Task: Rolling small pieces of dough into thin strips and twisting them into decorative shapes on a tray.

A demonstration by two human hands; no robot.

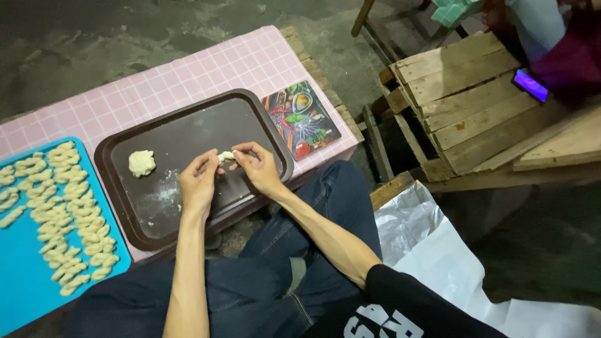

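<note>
My left hand (pixel 198 183) and my right hand (pixel 257 166) meet over a dark brown tray (pixel 188 131), and together they pinch a small piece of pale dough (pixel 225 155) between the fingertips. A lump of the same dough (pixel 142 163) lies on the tray to the left, near a dusting of flour (pixel 166 191). Left of the brown tray, a blue tray (pixel 19 275) carries several rows of twisted dough pieces (pixel 66 213).
Both trays rest on a low pink tiled table (pixel 206 69), with a colourful printed mat (pixel 302 117) at its right end. Wooden pallets (pixel 476 106) stand to the right, a lit phone (pixel 531 85) on them beside another person. White plastic sheeting (pixel 451 263) covers the floor.
</note>
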